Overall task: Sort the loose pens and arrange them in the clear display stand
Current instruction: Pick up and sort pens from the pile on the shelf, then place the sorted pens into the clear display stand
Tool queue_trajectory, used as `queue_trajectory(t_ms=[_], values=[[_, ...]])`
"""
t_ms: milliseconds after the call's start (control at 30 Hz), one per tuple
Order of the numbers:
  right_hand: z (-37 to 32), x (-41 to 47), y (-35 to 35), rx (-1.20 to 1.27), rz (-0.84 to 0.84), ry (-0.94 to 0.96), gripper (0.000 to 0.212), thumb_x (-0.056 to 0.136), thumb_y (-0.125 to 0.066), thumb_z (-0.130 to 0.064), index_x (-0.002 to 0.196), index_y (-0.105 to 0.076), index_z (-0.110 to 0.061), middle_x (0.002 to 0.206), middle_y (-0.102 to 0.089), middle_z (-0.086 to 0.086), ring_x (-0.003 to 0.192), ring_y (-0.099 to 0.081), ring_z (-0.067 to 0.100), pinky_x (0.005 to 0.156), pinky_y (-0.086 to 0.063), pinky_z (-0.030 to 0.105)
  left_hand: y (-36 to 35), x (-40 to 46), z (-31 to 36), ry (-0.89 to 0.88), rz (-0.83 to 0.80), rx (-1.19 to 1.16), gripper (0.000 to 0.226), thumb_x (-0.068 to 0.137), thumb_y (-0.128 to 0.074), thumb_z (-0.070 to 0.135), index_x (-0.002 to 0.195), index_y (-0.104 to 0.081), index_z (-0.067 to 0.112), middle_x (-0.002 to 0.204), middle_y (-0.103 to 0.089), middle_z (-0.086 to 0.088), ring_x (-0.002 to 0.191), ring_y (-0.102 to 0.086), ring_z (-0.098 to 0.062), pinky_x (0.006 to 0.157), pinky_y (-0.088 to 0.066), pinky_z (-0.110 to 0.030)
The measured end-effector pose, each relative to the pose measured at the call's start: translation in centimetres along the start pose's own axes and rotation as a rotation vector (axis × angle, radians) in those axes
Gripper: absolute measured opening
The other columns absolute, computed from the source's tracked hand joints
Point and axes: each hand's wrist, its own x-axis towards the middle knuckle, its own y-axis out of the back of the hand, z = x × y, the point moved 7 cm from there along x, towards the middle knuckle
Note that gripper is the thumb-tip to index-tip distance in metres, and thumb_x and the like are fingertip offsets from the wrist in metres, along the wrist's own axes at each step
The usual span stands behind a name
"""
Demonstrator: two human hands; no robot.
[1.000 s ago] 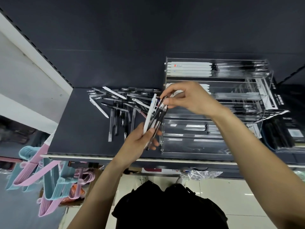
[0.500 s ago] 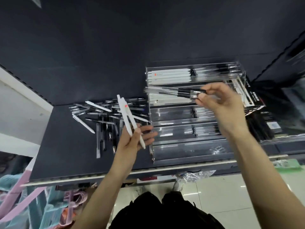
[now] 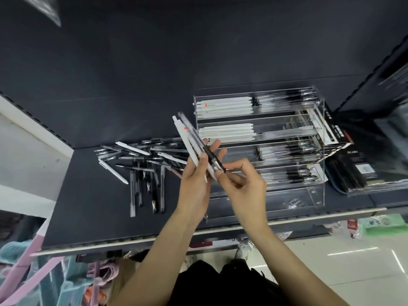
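Bundle of white and clear pens held upright just left of the clear display stand, gripped in the curled left hand. Right hand beside it, fingers pinching the bundle's lower end. Loose pens scattered further left on the dark shelf.

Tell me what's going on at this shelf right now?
A person is sorting pens into a clear stand on a dark shelf. The left hand grips a small bunch of white pens and a clear black-grip pen, fanned upward. The right hand pinches the lower end of that bunch, as if picking one out. A loose pile lies on the shelf left of the stand, whose upper tiers already hold rows of white and dark pens.
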Motion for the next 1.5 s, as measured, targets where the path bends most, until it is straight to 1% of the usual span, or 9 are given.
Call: queue_trajectory(t_ms=[233, 400, 533, 800, 1067, 1167, 1233, 1367, 1500], values=[[1.6, -1.3, 1.1, 0.184, 0.064, -0.194, 0.010, 0.084, -0.067, -0.004, 0.084, -0.061, -0.012, 0.087, -0.071, 0.004, 0.082, -0.070, 0.022, 0.083, -0.056, 0.045, -1.5, -0.7, -0.5, -0.063, -0.065, 0.149, 0.023, 0.101, -0.035, 0.012, 0.118, -0.049, 0.016, 0.094, -0.073, -0.001, 0.093, -0.069, -0.017, 0.071, -0.055, -0.025], [2.1, -0.6, 4.9, 0.000, -0.142, -0.194, 0.009, 0.083, -0.070, -0.017, 0.090, -0.064, -0.019, 0.088, -0.070, -0.006, 0.080, -0.070, 0.014, 0.079, -0.056, 0.037, -2.4, -0.8, -2.4, -0.085, -0.018, 0.184, 0.023, 0.100, -0.037, 0.012, 0.120, -0.049, 0.012, 0.081, -0.067, 0.002, 0.083, -0.067, -0.015, 0.075, -0.056, -0.030], [2.5, 1.3, 11.0, -0.002, -0.104, -0.177, 0.010, 0.087, -0.065, -0.014, 0.096, -0.063, -0.019, 0.089, -0.065, 0.002, 0.087, -0.065, 0.025, 0.075, -0.056, 0.032, -4.0, -1.3, -4.8, -0.032, -0.033, 0.199, 0.023, 0.100, -0.036, 0.011, 0.119, -0.048, 0.013, 0.084, -0.071, -0.001, 0.079, -0.068, -0.016, 0.073, -0.058, -0.033], [4.5, 2.6, 14.9, -0.207, -0.343, -0.138, 0.006, 0.084, -0.069, -0.015, 0.084, -0.065, -0.020, 0.074, -0.065, -0.012, 0.067, -0.059, -0.002, 0.067, -0.044, 0.013, -6.9, -3.7, -13.2, 0.230, -0.128, 0.566, 0.024, 0.098, -0.041, 0.016, 0.118, -0.054, 0.022, 0.082, -0.069, 0.004, 0.067, -0.062, -0.008, 0.063, -0.051, -0.021], [7.2, 0.4, 18.0, 0.179, -0.194, -0.361, 0.017, 0.086, -0.063, -0.002, 0.099, -0.068, -0.013, 0.084, -0.070, -0.007, 0.072, -0.065, 0.001, 0.064, -0.049, 0.012, -8.1, -4.4, -16.3, 0.238, -0.037, 0.524, 0.026, 0.096, -0.044, 0.016, 0.118, -0.058, 0.020, 0.103, -0.071, 0.002, 0.087, -0.070, -0.017, 0.071, -0.056, -0.026], [6.1, 2.7, 20.5, 0.250, -0.059, -0.291, 0.021, 0.087, -0.060, -0.002, 0.099, -0.068, -0.018, 0.093, -0.071, -0.014, 0.088, -0.064, 0.000, 0.078, -0.050, 0.016, -7.3, -3.7, -15.6, 0.204, 0.042, 0.461, 0.025, 0.099, -0.038, 0.014, 0.116, -0.057, 0.017, 0.107, -0.069, -0.003, 0.094, -0.070, -0.022, 0.079, -0.058, -0.032], [4.5, 5.0, 22.0, 0.061, -0.065, -0.122, 0.022, 0.088, -0.062, -0.006, 0.103, -0.066, -0.021, 0.098, -0.069, -0.014, 0.091, -0.064, 0.003, 0.083, -0.052, 0.020, -6.4, -3.4, -14.7, 0.183, 0.087, 0.392, 0.027, 0.100, -0.036, 0.016, 0.115, -0.058, 0.016, 0.107, -0.069, -0.003, 0.095, -0.069, -0.020, 0.080, -0.058, -0.032], [1.8, 8.3, 19.8, -0.767, -0.301, 0.414, 0.028, 0.084, -0.070, -0.015, 0.111, -0.062, -0.016, 0.090, -0.070, -0.007, 0.078, -0.067, 0.011, 0.074, -0.056, 0.029, -4.8, -3.3, -13.3, 0.144, 0.121, 0.201, 0.029, 0.101, -0.035, 0.015, 0.115, -0.060, 0.017, 0.105, -0.071, 0.001, 0.094, -0.069, -0.017, 0.080, -0.058, -0.031], [3.7, 9.0, 15.2, -1.223, -0.603, 0.593, 0.019, 0.089, -0.063, -0.021, 0.108, -0.067, -0.019, 0.100, -0.071, 0.002, 0.091, -0.067, 0.028, 0.070, -0.056, 0.043, -4.0, -3.4, -13.0, 0.138, 0.126, 0.020, 0.029, 0.100, -0.035, 0.014, 0.115, -0.060, 0.018, 0.104, -0.071, 0.003, 0.092, -0.069, -0.014, 0.080, -0.057, -0.031]])
